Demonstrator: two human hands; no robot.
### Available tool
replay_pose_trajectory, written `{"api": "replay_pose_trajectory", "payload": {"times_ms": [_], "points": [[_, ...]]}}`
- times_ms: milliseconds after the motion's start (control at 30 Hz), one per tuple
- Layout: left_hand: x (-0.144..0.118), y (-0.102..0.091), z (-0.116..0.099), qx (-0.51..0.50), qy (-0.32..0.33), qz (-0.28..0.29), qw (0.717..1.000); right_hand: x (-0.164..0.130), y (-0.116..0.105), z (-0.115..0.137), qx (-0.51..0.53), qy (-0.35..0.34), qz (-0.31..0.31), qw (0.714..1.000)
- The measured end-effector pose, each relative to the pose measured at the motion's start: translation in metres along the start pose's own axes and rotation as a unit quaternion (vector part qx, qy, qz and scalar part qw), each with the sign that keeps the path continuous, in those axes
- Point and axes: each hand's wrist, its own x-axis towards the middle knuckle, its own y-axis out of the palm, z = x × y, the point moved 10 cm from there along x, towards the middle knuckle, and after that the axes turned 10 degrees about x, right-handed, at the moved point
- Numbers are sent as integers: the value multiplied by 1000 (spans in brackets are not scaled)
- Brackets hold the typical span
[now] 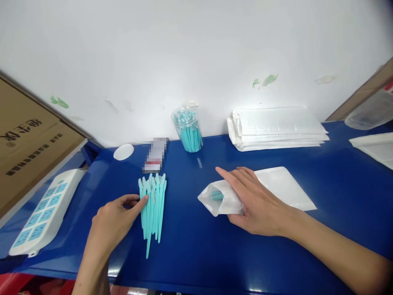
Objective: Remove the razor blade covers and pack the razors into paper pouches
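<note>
Between both hands (116, 215) (254, 203): teal sticks (152, 205); pouch (221, 198) rightward.

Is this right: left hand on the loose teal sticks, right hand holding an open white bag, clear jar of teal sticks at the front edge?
No. In the head view the clear jar stands at the back by the wall. Left hand touches the loose teal sticks; right hand holds the white bag.
</note>
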Motion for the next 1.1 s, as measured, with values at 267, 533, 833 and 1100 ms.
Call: {"api": "replay_pose_trajectory", "payload": {"times_ms": [267, 533, 833, 1100], "points": [[8, 15, 4, -78, 29, 48, 995, -1, 0, -3, -12, -2, -2, 1000], [-6, -7, 22, -240, -3, -12, 971, -3, -1, -2, -5, 2, -8, 1000], [-115, -19, -80, -594, 32, -252, 764, -5, -12, 11, 67, -37, -77, 994], [-125, -26, -117, -659, 82, -321, 675, -5, -10, 13, 80, -48, -82, 992]]}}
